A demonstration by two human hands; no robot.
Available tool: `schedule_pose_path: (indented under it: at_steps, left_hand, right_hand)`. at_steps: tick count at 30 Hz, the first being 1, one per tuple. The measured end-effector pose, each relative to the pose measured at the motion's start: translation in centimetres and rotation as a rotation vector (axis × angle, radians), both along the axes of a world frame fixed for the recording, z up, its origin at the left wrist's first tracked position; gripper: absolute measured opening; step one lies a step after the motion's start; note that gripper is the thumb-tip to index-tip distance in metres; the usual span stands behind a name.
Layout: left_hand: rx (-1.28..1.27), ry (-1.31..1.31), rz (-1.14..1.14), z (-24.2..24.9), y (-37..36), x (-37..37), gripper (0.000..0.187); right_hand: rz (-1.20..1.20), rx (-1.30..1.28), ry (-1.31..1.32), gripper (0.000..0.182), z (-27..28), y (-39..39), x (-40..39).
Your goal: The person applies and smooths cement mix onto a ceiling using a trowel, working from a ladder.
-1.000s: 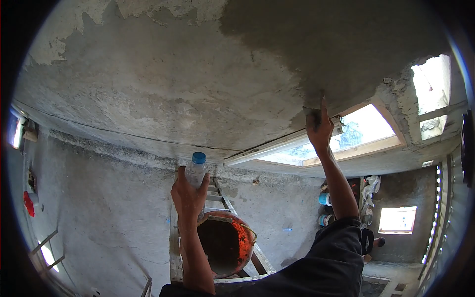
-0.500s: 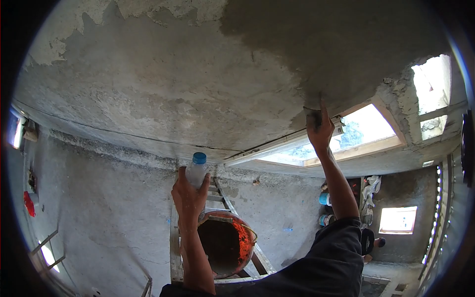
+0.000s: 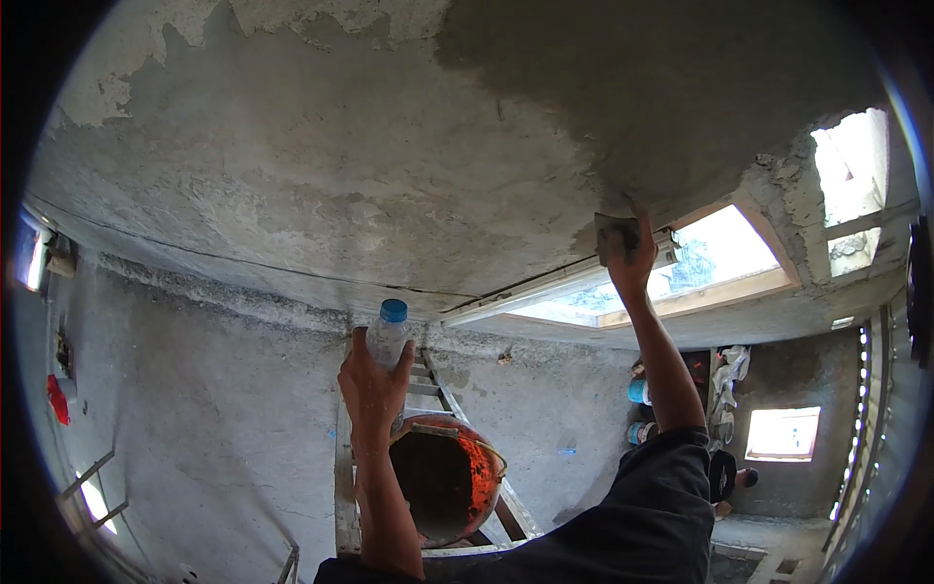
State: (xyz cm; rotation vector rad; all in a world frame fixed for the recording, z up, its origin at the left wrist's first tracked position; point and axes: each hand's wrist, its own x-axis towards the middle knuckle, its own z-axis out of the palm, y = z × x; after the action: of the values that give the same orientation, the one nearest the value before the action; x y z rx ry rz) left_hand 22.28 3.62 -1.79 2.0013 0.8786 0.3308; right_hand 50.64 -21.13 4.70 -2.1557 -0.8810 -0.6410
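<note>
My left hand (image 3: 375, 384) is wrapped round a clear plastic bottle (image 3: 388, 341) with a blue cap, held upright. Raised at the right, my right hand (image 3: 630, 251) grips a small flat grey tool (image 3: 610, 234) against the grey plaster wall (image 3: 389, 146), just left of the window frame. A darker, wet-looking patch (image 3: 662, 97) spreads over the plaster above that hand. Below my left hand, an orange-rimmed bucket (image 3: 479, 477) with dark contents rests at the ladder.
A metal ladder (image 3: 516, 511) stands beneath the bucket. The window (image 3: 725, 243) has a wooden frame. Paint-like containers (image 3: 638, 391) stand lower right, near a partly visible person (image 3: 722, 477). A red object (image 3: 58, 399) is at far left.
My right hand has turned slightly, and more of the flat tool's face now shows. My left hand and the bottle have barely moved.
</note>
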Motion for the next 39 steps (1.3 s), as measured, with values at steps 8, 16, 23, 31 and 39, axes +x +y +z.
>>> schedule_pose_path:
  at_steps: [8,16,23,31,39]
  left_hand:
    - [0.0,0.012,-0.006,0.2,0.1,0.2,0.042]
    - [-0.005,0.045,-0.009,0.0,0.0,0.1,0.045]
    - [-0.019,-0.012,-0.009,0.0,0.0,-0.5,0.044]
    - [0.023,-0.026,0.019,-0.1,0.3,0.3,0.046]
    - [0.023,0.043,-0.044,0.5,-0.3,0.1,0.049]
  right_hand:
    - [0.832,1.037,1.304,0.065,3.5,2.0,-6.3]
    - [1.01,1.049,1.365,0.057,5.9,2.6,-10.2]
    - [0.606,0.452,1.394,0.025,-12.4,-13.1,-11.5]
    - [-0.603,-0.823,1.409,0.026,-28.0,-23.9,-19.0]
    - [0.179,0.835,1.637,0.039,-12.0,-7.0,-11.4]
